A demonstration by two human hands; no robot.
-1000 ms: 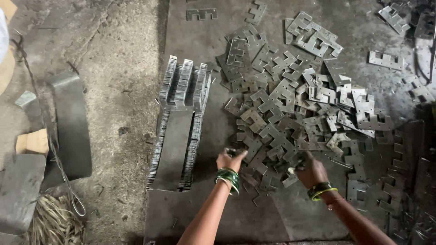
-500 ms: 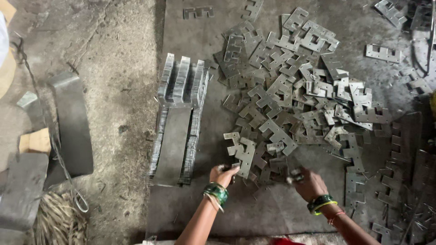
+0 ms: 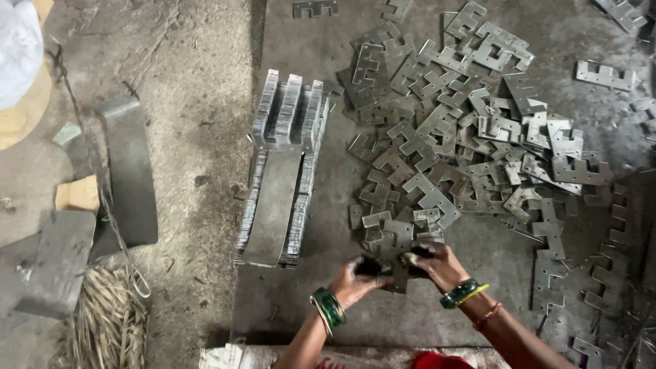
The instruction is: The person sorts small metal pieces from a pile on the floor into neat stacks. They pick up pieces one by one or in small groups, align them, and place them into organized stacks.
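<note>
We note green bangles on our left hand (image 3: 355,280); green, yellow and thin red-gold bangles on our right hand (image 3: 441,265).

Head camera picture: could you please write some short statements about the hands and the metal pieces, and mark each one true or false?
1. Both hands, the left hand and the right hand, hold flat metal pieces together. True.
2. The neat stack of metal pieces lies right of the loose pile. False: it lies left of it.
3. Green bangles are on the left wrist. True.
4. The loose pile sits in a bucket. False: it lies spread on the floor.
</note>
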